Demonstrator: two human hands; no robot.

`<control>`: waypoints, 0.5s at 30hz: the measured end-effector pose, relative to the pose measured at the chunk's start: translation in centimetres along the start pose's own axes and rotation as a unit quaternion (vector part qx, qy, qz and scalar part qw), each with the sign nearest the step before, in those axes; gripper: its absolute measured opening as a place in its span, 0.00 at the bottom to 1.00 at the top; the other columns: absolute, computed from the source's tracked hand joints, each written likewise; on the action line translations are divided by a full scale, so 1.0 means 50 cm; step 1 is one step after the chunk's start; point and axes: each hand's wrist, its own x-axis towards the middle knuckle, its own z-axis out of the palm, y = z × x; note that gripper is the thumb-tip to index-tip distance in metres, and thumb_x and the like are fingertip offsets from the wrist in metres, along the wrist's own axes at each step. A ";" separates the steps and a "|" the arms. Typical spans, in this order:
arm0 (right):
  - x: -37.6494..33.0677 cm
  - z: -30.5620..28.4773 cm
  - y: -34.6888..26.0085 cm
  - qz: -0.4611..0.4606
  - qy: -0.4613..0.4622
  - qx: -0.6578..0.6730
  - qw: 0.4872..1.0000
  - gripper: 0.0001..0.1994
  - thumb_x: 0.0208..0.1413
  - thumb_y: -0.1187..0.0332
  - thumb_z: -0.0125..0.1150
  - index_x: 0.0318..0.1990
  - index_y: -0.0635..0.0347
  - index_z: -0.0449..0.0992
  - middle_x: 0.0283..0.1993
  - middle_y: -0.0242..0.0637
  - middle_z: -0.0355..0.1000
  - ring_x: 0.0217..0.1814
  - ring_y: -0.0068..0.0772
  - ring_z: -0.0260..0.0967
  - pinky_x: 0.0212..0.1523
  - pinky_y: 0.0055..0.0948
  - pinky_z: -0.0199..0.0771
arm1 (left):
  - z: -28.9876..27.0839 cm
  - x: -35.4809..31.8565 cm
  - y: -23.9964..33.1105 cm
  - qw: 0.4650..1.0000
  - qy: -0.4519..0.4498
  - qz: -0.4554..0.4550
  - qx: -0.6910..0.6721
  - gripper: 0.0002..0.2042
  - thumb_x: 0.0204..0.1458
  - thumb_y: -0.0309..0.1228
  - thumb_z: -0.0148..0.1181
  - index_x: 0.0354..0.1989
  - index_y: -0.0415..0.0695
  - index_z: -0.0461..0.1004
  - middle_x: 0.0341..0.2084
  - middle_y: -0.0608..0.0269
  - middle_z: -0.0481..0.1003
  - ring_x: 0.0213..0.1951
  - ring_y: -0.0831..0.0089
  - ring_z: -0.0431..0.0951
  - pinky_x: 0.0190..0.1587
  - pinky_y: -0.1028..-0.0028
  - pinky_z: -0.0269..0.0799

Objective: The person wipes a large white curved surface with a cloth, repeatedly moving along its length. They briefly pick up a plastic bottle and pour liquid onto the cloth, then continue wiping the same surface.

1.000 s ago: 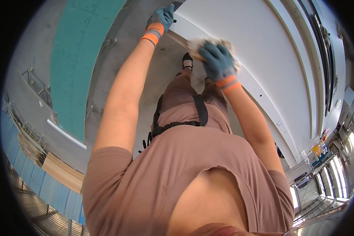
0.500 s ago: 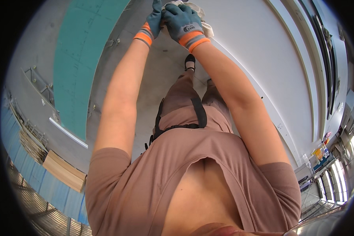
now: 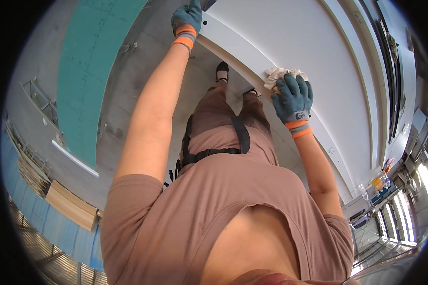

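Observation:
A long white panel (image 3: 280,40) curves through the view in front of me, with a narrow raised strip along its near edge. My right hand (image 3: 294,99), in a blue-grey glove with an orange cuff, presses a crumpled off-white rag (image 3: 277,76) onto that near edge. The rag bunches out beyond the fingertips, and part of it is hidden under the palm. At the panel's far left corner, beside a small dark hole, my left hand (image 3: 187,21) is gloved alike and closed around the edge; its fingertips are partly out of sight.
On the left lies a long green sheet (image 3: 88,71). Stacked light wooden boards (image 3: 71,204) sit farther left, near a white strip (image 3: 75,159). Long white and black profiles (image 3: 390,71) run along the right. Small coloured bottles (image 3: 378,182) stand at lower right.
My right hand has slid the rag right and toward me along the panel's near edge, away from my left hand. The left hand stays near the far corner, shifting slightly.

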 end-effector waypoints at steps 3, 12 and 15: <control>0.055 -0.024 -0.042 0.029 0.013 -0.001 0.999 0.10 0.53 0.64 0.71 0.43 0.51 0.84 0.51 0.36 0.80 0.52 0.49 0.78 0.55 0.46 0.76 | -0.002 -0.010 0.032 1.000 0.009 -0.001 -0.011 0.33 0.67 0.60 0.53 0.24 0.41 0.82 0.22 0.41 0.80 0.30 0.40 0.83 0.30 0.51 0.74; 0.256 0.117 -0.098 0.333 -0.280 0.158 0.886 0.16 0.54 0.51 0.62 0.35 0.53 0.87 0.36 0.45 0.84 0.41 0.55 0.82 0.46 0.44 0.81 | -0.043 -0.017 0.066 0.999 0.012 -0.014 -0.031 0.33 0.68 0.58 0.51 0.25 0.40 0.82 0.23 0.38 0.79 0.30 0.37 0.82 0.31 0.49 0.75; 0.276 0.123 -0.107 0.322 -0.310 0.109 0.888 0.17 0.55 0.51 0.61 0.36 0.52 0.88 0.38 0.45 0.84 0.42 0.55 0.82 0.46 0.44 0.81 | -0.046 -0.031 0.067 0.999 0.016 -0.013 -0.049 0.33 0.68 0.58 0.51 0.25 0.39 0.82 0.25 0.37 0.79 0.32 0.35 0.81 0.33 0.48 0.75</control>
